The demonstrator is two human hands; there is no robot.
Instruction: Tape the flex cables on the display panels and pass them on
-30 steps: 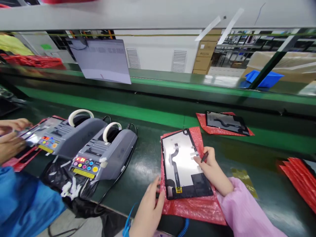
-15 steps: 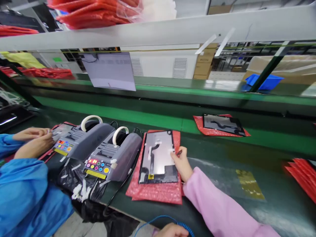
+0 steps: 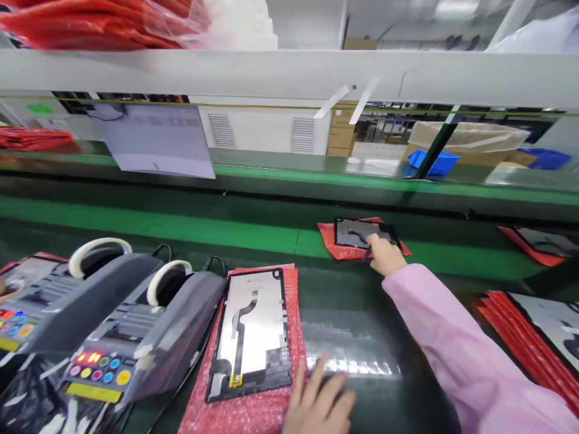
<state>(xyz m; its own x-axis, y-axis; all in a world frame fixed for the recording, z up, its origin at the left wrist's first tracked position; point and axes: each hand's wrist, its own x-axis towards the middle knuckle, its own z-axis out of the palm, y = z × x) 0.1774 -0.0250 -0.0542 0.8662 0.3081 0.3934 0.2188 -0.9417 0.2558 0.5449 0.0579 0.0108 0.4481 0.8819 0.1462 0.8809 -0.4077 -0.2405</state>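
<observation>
A tablet panel (image 3: pixel 253 331) with a silver back and black flex cable lies on a red bubble-wrap sheet (image 3: pixel 246 410) at the front of the dark bench. My left hand (image 3: pixel 319 401) rests flat with fingers spread just right of that sheet's lower corner. My right hand (image 3: pixel 382 256), in a pink sleeve, reaches out over the green conveyor belt and touches the near edge of a second panel (image 3: pixel 362 234) on its own red sheet (image 3: pixel 330 238). A thin dark tool sticks out of its closed fingers.
Two grey tape dispensers (image 3: pixel 149 343) with coloured buttons stand at the left, cables trailing behind. More red sheets with panels (image 3: pixel 538 325) lie at the right. A green conveyor belt (image 3: pixel 181 223) runs across, and a white shelf (image 3: pixel 271 72) hangs overhead.
My right hand has left the near panel and moved out to the far panel on the belt. My left hand has come to rest by the near sheet. The view has shifted.
</observation>
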